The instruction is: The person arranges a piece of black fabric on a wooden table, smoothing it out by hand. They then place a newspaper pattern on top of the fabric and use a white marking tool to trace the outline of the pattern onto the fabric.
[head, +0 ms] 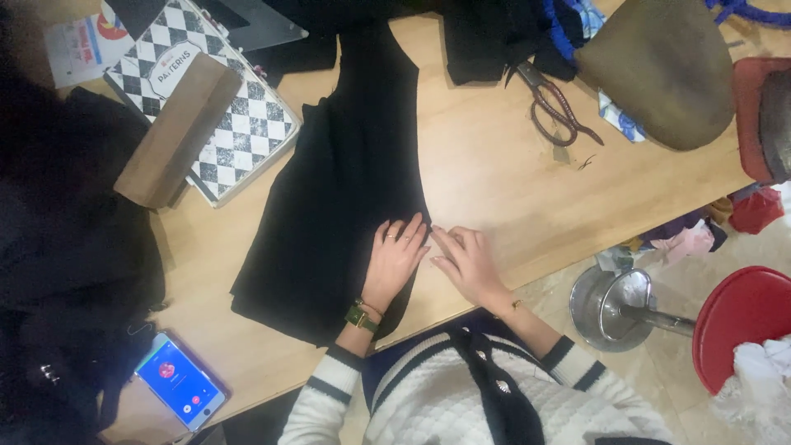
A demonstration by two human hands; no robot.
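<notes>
The black cloth [342,198] lies on the wooden table [494,165], its long axis running away from the person — mostly to the left of both hands. The left hand [395,257] rests flat on its near right edge, holding nothing; the right hand [468,262], fingers loosely curled, touches that edge just beside it. Scissors [554,105] lie well beyond.

A light wooden table [494,165] stands over a pale tiled floor [676,387].
</notes>
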